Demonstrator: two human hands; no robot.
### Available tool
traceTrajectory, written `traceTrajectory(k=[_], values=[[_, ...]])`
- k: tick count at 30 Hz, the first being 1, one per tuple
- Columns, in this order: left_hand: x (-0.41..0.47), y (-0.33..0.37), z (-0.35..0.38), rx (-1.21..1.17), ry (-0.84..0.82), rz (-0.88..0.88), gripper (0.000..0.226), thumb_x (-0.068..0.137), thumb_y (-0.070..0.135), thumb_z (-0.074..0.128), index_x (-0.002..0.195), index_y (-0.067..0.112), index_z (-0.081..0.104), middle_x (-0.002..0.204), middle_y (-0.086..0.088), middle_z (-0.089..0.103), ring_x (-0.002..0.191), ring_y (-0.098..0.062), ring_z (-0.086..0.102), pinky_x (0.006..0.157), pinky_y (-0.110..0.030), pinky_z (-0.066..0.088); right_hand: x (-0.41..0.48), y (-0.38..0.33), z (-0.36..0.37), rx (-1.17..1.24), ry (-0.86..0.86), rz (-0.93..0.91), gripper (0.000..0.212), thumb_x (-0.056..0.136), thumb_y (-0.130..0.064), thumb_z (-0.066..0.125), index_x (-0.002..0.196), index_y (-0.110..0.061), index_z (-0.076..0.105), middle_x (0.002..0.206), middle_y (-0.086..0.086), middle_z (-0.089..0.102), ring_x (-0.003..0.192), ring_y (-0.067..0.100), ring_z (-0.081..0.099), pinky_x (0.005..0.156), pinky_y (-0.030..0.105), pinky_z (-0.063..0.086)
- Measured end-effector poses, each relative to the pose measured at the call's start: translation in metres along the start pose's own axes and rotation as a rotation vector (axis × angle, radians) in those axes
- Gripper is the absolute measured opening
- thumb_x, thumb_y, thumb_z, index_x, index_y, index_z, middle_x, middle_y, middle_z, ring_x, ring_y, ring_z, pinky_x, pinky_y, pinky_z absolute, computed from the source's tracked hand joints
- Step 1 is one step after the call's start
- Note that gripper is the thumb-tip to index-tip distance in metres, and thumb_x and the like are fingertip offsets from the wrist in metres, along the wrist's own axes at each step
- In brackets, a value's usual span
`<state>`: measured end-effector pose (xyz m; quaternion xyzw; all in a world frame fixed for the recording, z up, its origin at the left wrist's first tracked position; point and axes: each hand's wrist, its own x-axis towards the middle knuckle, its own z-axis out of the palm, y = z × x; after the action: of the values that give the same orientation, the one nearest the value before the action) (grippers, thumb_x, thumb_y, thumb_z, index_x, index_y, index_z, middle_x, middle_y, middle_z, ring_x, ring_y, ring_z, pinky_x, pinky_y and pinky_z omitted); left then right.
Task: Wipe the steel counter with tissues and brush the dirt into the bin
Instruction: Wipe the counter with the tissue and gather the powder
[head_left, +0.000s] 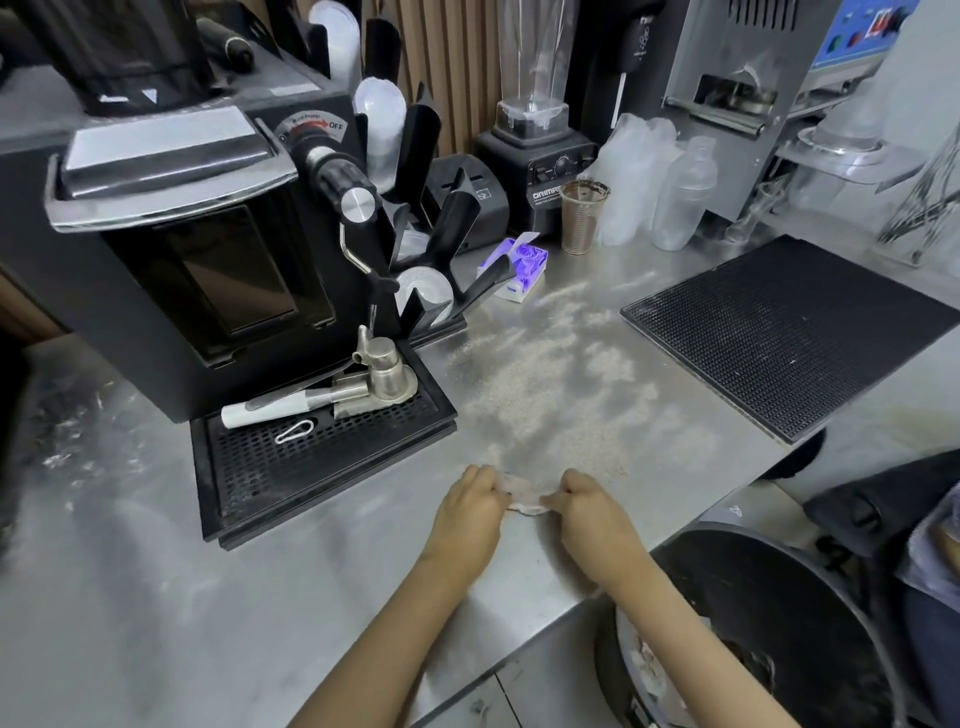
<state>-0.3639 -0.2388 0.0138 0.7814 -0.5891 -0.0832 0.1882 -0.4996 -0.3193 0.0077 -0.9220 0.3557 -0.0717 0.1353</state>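
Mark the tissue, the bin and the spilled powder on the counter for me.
tissue (524, 496), head view, on the crumpled middle between the two hands.
bin (779, 613), head view, on its dark inner wall.
spilled powder (540, 384), head view, on the dense middle of the patch.

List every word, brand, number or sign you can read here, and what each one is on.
"OFF" with a red arrow: on the round dial plate of the black machine.
"ORIMAS", cut off at its right end: on the blender base.
Small print under that brand: too blurred to read.
Curved text above the dial's arrow: too blurred to read.
Blue control panel, top right: labels too small to read.
Purple and white packet: print unreadable.
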Motion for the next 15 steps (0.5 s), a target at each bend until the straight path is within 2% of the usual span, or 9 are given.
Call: traceTrajectory(k=[1, 2, 4, 5, 7, 10, 11, 13, 15], values=[[-0.003, 0.0, 0.002, -0.016, -0.002, 0.006, 0.016, 0.074, -0.004, 0.063, 0.085, 0.008, 0.067, 0.093, -0.011, 0.058, 0.092, -0.025, 0.05, 0.075, -0.033, 0.05, 0.001, 0.004, 0.001, -0.011, -0.003, 0.0, 0.027, 0.047, 0.002, 0.08, 0.066, -0.015, 0.073, 0.06, 0.0, 0.05, 0.049, 0.016, 0.052, 0.037, 0.019, 0.034], [-0.007, 0.0, 0.002, -0.036, -0.013, 0.018, 0.015, 0.068, -0.009, 0.065, 0.076, 0.004, 0.065, 0.083, -0.01, 0.057, 0.082, -0.026, 0.054, 0.066, -0.033, 0.051, -0.003, 0.002, -0.002, 0.016, 0.002, -0.007, 0.03, 0.044, 0.004, 0.079, 0.066, -0.015, 0.072, 0.059, 0.0, 0.05, 0.048, 0.016, 0.052, 0.036, 0.018, 0.034], [-0.015, -0.001, 0.002, -0.019, 0.062, 0.047, 0.024, 0.052, -0.013, 0.072, 0.063, 0.006, 0.061, 0.069, -0.003, 0.051, 0.067, -0.02, 0.052, 0.049, -0.024, 0.045, -0.013, 0.001, -0.006, 0.047, 0.023, -0.05, 0.031, 0.044, 0.002, 0.075, 0.07, -0.016, 0.073, 0.059, -0.001, 0.05, 0.047, 0.014, 0.053, 0.035, 0.014, 0.037], [-0.02, -0.005, 0.005, -0.021, 0.062, 0.034, 0.026, 0.05, -0.013, 0.071, 0.064, 0.007, 0.064, 0.068, -0.001, 0.05, 0.066, -0.017, 0.05, 0.047, -0.022, 0.042, -0.017, 0.001, -0.007, 0.08, 0.044, -0.073, 0.03, 0.049, 0.002, 0.071, 0.073, -0.016, 0.073, 0.061, 0.0, 0.051, 0.047, 0.015, 0.054, 0.035, 0.015, 0.039], [-0.026, -0.011, 0.015, -0.024, 0.078, 0.027, 0.03, 0.051, -0.012, 0.07, 0.071, 0.01, 0.069, 0.071, -0.001, 0.05, 0.07, -0.018, 0.051, 0.049, -0.024, 0.045, -0.021, 0.002, -0.006, 0.1, 0.031, -0.062, 0.028, 0.052, 0.003, 0.073, 0.074, -0.015, 0.073, 0.063, 0.0, 0.052, 0.046, 0.016, 0.053, 0.035, 0.016, 0.038], [-0.017, -0.009, 0.014, 0.0, 0.034, -0.007, 0.027, 0.063, -0.01, 0.065, 0.082, 0.008, 0.07, 0.08, -0.005, 0.054, 0.083, -0.025, 0.056, 0.061, -0.034, 0.052, -0.018, 0.0, -0.003, 0.039, 0.033, -0.035, 0.034, 0.042, 0.001, 0.083, 0.068, -0.018, 0.072, 0.06, -0.004, 0.051, 0.043, 0.011, 0.051, 0.038, 0.012, 0.024], [-0.014, -0.005, 0.009, -0.016, 0.052, 0.011, 0.024, 0.068, -0.01, 0.062, 0.084, 0.007, 0.068, 0.083, -0.007, 0.054, 0.087, -0.026, 0.055, 0.064, -0.036, 0.051, -0.017, 0.0, -0.004, 0.071, 0.043, -0.02, 0.034, 0.044, 0.002, 0.082, 0.069, -0.017, 0.072, 0.061, -0.003, 0.051, 0.043, 0.011, 0.051, 0.039, 0.012, 0.025], [-0.01, 0.0, -0.002, -0.047, 0.111, 0.033, 0.019, 0.075, -0.008, 0.058, 0.087, 0.004, 0.066, 0.087, -0.008, 0.053, 0.09, -0.023, 0.052, 0.069, -0.035, 0.048, -0.018, 0.0, -0.01, 0.19, 0.059, -0.026, 0.024, 0.058, 0.003, 0.07, 0.077, -0.011, 0.073, 0.066, 0.002, 0.053, 0.05, 0.017, 0.054, 0.04, 0.018, 0.04], [-0.012, 0.003, -0.01, -0.073, 0.115, 0.026, 0.016, 0.083, -0.003, 0.055, 0.093, 0.003, 0.065, 0.092, -0.009, 0.051, 0.093, -0.021, 0.049, 0.074, -0.035, 0.046, -0.017, -0.002, -0.017, 0.277, 0.081, -0.009, 0.026, 0.071, -0.002, 0.054, 0.089, -0.005, 0.072, 0.075, 0.006, 0.053, 0.063, 0.021, 0.055, 0.053, 0.027, 0.051]])
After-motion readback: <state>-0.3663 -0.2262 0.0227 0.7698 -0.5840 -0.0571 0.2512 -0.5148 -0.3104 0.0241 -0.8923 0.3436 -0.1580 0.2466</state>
